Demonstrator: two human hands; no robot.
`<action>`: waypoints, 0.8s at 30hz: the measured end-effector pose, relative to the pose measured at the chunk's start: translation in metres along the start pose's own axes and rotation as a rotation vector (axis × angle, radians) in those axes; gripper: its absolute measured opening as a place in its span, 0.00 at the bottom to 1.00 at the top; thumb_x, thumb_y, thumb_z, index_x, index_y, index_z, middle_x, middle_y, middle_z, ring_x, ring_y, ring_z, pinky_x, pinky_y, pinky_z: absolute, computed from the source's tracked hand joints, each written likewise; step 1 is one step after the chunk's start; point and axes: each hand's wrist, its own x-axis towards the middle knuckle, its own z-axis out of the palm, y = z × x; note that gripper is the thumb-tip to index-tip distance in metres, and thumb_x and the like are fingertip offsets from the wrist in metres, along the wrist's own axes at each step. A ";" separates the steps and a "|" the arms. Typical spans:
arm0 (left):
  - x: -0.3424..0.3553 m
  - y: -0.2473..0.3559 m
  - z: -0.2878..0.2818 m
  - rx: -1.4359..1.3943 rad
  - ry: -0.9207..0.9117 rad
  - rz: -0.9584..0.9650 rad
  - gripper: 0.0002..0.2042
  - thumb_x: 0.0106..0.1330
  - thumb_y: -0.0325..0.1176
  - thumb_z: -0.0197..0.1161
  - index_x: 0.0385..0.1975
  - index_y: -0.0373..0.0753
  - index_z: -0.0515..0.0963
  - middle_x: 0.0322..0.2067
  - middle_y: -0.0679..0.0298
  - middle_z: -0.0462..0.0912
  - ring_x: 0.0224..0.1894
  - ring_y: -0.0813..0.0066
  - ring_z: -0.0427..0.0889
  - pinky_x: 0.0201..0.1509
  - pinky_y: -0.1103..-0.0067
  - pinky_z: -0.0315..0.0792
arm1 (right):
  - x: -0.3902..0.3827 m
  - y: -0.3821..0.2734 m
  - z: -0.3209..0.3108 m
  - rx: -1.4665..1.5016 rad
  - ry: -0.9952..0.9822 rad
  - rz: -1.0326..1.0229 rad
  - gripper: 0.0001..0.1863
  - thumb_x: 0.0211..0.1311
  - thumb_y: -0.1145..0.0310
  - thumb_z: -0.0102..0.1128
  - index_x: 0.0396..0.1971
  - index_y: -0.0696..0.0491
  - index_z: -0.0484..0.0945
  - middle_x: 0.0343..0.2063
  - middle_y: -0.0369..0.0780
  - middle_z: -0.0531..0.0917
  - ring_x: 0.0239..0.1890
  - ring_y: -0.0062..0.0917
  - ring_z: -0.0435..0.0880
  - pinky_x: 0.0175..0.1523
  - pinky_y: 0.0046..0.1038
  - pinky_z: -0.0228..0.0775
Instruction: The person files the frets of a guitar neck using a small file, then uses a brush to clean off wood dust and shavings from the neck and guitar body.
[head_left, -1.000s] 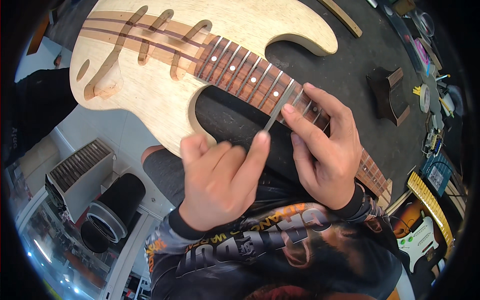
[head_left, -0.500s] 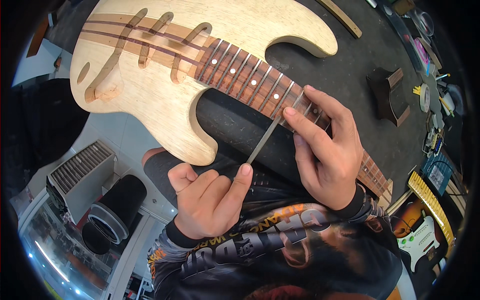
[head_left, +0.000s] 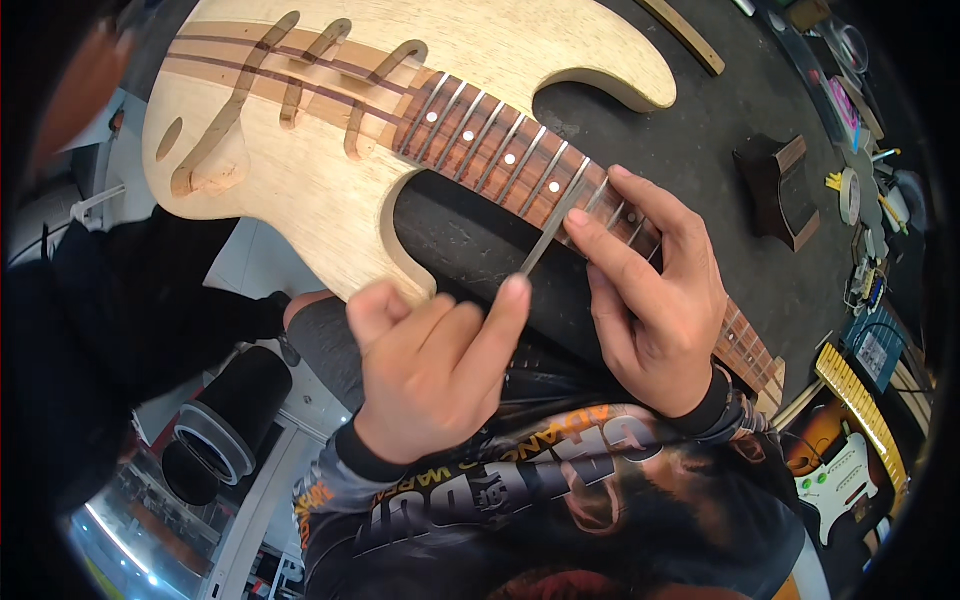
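In the head view, a slim metal file (head_left: pixel 543 247) lies at the centre of the frame, its long axis slanting from lower left to upper right, far end pointing up across the fretboard (head_left: pixel 500 152), nearly in line with the frets. The left hand (head_left: pixel 430 380), blurred, is below centre, its fingers curled closed and gripping the file's lower-left end. The right hand (head_left: pixel 665 290), right of centre, has its fingers bent and parted, two tips pressing down on the fretboard at the file's far part.

The guitar body (head_left: pixel 300 215), bare pale wood with routed slots, fills the upper left; body and fretboard run from upper left to lower right, over the dark tabletop (head_left: pixel 470 232). A black stand (head_left: pixel 775 190) is at right, a sunburst guitar (head_left: pixel 845 485) at lower right. Another person in dark clothing (head_left: pixel 90 310) occupies the left edge, near a black bin (head_left: pixel 250 400).
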 end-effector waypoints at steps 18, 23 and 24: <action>0.033 -0.007 0.014 -0.009 0.077 0.028 0.24 0.62 0.25 0.72 0.62 0.35 0.88 0.25 0.72 0.72 0.27 0.70 0.75 0.49 0.61 0.60 | 0.003 -0.001 0.002 -0.002 -0.012 -0.016 0.34 0.48 0.79 0.77 0.60 0.42 0.94 0.65 0.46 0.87 0.56 0.41 0.90 0.55 0.38 0.84; -0.020 0.001 0.001 0.022 0.077 0.019 0.26 0.58 0.25 0.70 0.61 0.34 0.89 0.24 0.74 0.66 0.26 0.75 0.70 0.46 0.63 0.56 | 0.002 -0.001 0.001 -0.020 -0.012 -0.023 0.34 0.48 0.79 0.77 0.60 0.41 0.94 0.65 0.46 0.87 0.56 0.41 0.90 0.56 0.39 0.84; -0.030 0.003 -0.002 0.024 0.066 0.006 0.26 0.58 0.25 0.70 0.60 0.34 0.89 0.23 0.75 0.65 0.25 0.75 0.69 0.46 0.64 0.54 | 0.001 -0.001 0.002 -0.013 -0.011 -0.025 0.34 0.48 0.79 0.77 0.60 0.41 0.94 0.65 0.46 0.87 0.56 0.41 0.90 0.56 0.39 0.84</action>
